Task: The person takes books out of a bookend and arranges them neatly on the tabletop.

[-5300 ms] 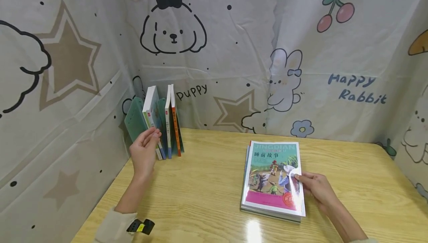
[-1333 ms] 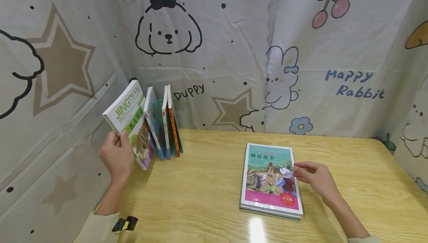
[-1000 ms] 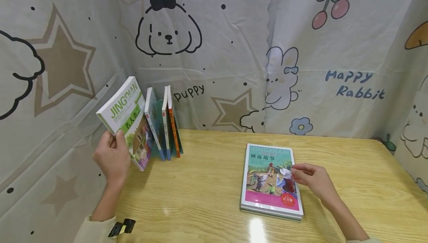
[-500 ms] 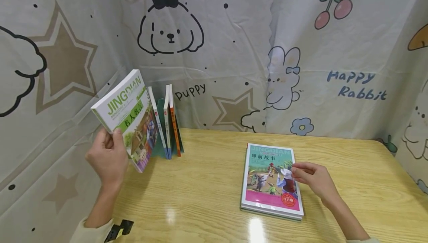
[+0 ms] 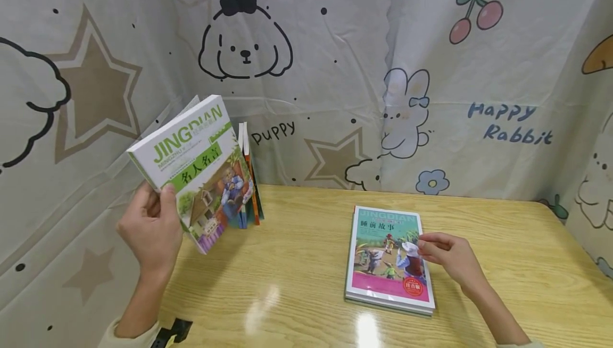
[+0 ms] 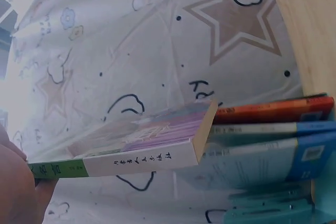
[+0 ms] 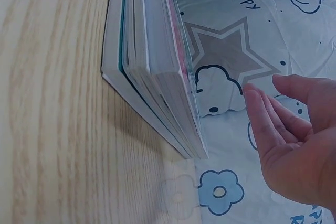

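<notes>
In the head view my left hand (image 5: 152, 231) grips a white and green storybook (image 5: 198, 159) by its spine side, thumb on the front cover. The book is tilted and held above the table, in front of the standing books. The left wrist view shows its spine (image 6: 139, 159) edge-on. My right hand (image 5: 452, 257) is beside a short stack of books (image 5: 388, 279) lying flat, with a teal and pink cover on top. In the right wrist view the fingers (image 7: 262, 121) are relaxed, hold nothing and appear apart from the stack.
Behind the held book stand an orange-spined book (image 6: 278, 109), a thin white and blue one (image 6: 262, 128) and a bluish book (image 6: 252, 163). A teal bookend (image 6: 270, 211) stands beside them. Patterned cloth (image 5: 297, 71) hangs around the wooden table (image 5: 297, 263).
The left hand has taken the white and green book out of the standing row. It has since turned the cover toward the camera. The right hand has let go of the stack's edge.
</notes>
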Motion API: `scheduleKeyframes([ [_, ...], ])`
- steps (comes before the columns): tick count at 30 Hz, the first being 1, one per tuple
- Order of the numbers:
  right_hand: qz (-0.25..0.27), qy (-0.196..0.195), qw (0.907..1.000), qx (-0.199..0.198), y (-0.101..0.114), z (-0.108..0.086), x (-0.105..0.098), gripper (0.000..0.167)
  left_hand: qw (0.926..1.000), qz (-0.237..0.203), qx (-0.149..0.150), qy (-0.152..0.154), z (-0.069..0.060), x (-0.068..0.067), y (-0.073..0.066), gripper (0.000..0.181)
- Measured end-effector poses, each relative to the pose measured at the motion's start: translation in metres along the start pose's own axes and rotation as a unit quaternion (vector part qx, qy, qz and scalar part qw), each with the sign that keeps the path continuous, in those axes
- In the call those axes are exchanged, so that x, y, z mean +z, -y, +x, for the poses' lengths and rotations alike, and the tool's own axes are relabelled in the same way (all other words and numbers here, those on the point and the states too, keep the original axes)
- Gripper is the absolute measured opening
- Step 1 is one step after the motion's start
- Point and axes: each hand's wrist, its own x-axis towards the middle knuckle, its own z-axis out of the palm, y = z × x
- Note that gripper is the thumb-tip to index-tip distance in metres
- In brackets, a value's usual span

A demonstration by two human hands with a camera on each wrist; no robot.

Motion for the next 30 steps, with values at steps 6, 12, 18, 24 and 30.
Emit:
scheduleKeyframes([
  [6, 0.001, 0.004, 1.0000, -0.002, 0.002, -0.001, -0.001, 0.047, 0.9993, -0.028, -0.019, 0.016, -0.005, 0.006, -0.011, 0.026],
  [12, 0.002, 0.007, 0.9999, -0.012, 0.004, -0.003, -0.002, 0.048, 0.9969, -0.062, -0.013, 0.047, -0.009, 0.011, -0.015, 0.026],
  [18, 0.007, 0.009, 0.9994, -0.034, 0.010, -0.003, 0.001, 0.048, 0.9930, -0.075, 0.001, 0.091, -0.015, 0.016, -0.015, 0.023],
  [24, -0.011, 0.009, 0.9969, -0.078, 0.021, -0.003, 0.007, 0.043, 0.9824, -0.104, -0.012, 0.155, -0.027, 0.024, -0.018, 0.027],
  [30, -0.031, 0.018, 0.9931, -0.112, 0.030, -0.002, 0.016, 0.038, 0.9667, -0.142, -0.035, 0.210, -0.045, 0.035, -0.022, 0.029],
])
